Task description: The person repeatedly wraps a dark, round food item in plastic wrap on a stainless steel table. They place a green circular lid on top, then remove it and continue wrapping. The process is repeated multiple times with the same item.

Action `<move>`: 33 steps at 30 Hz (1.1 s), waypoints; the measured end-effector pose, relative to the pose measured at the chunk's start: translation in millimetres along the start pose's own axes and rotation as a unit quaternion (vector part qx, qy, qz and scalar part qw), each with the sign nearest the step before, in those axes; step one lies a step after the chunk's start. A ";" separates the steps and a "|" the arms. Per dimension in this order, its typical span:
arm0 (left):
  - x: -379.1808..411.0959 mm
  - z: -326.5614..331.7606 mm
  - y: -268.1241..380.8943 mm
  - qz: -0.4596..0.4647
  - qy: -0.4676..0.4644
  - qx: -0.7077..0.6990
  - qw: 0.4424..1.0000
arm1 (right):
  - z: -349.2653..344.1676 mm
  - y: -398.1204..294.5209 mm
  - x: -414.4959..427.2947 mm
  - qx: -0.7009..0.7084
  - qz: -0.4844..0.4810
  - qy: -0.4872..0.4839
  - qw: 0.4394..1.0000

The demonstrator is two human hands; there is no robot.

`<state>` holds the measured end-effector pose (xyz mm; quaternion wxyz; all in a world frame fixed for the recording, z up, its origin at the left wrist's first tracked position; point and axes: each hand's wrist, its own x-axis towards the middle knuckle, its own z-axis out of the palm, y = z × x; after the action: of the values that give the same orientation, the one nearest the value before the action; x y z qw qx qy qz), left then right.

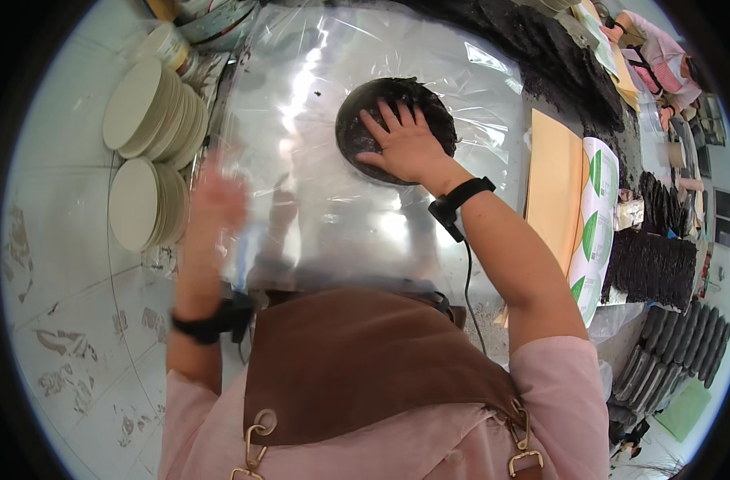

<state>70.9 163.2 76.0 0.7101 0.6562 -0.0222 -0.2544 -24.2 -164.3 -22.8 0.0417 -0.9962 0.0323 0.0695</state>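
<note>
My right hand (pixel 406 146) lies flat with spread fingers on a round, dark, flattened mass (pixel 365 129), whose material I cannot tell. That mass rests on clear plastic film (pixel 335 228) spread over the work table. My left hand (pixel 220 195) is motion-blurred above the film's left edge, near two stacks of pale round discs; its fingers cannot be made out. Both wrists wear black bands, and a cable hangs from the right one.
Pale round discs (pixel 134 204) stand stacked at the left. Dark material (pixel 557 66) is heaped behind right. Tan paper (pixel 554 186) and a green-and-white printed sheet (pixel 596 222) lie right, near dark ribbed slabs (pixel 650 270). A co-worker (pixel 659 60) is at the upper right.
</note>
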 end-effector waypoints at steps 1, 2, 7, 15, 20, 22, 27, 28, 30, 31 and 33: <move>-6.8 3.6 7.0 0.020 0.014 -0.171 0.985 | 5.3 -0.3 -12.9 0.003 0.003 -0.015 1.000; -12.0 -26.6 7.4 0.037 -0.108 -0.224 0.968 | 4.5 -7.9 -23.0 0.015 -0.012 -0.023 1.000; 3.5 -80.6 -103.2 0.122 -0.303 0.457 0.827 | 2.8 -27.6 -36.2 0.022 -0.024 -0.001 0.999; 76.2 150.6 -50.2 0.284 -0.350 0.137 0.882 | 4.3 -27.0 -44.8 0.077 -0.028 -0.042 0.996; 87.7 196.4 -86.6 0.436 -0.388 0.382 0.716 | 8.1 -20.5 -48.8 0.198 -0.085 -0.071 0.974; 90.9 204.6 -98.6 0.341 -0.306 0.445 0.770 | 14.5 -32.6 -42.9 0.258 -0.059 -0.049 0.963; 89.4 193.4 -92.2 0.373 -0.308 0.482 0.731 | -45.0 -18.7 -97.6 0.107 -0.057 0.166 0.979; 82.1 193.1 -89.0 0.389 -0.311 0.492 0.714 | -43.1 -9.2 -108.4 0.097 -0.057 0.142 0.983; 76.1 193.1 -93.1 0.392 -0.326 0.523 0.683 | -35.5 -9.1 -116.8 0.085 -0.047 0.102 0.990; 80.7 195.9 -95.2 0.385 -0.334 0.543 0.668 | -29.3 -10.1 -110.5 0.077 -0.038 0.090 0.992; 82.3 198.9 -96.0 0.378 -0.341 0.574 0.641 | -23.7 -10.4 -101.0 0.082 -0.036 0.085 0.992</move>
<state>38.0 -53.0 -12.0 0.1671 0.7331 -0.6508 -0.1053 -120.0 -150.1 15.7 0.1233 -0.9922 0.0054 -0.0197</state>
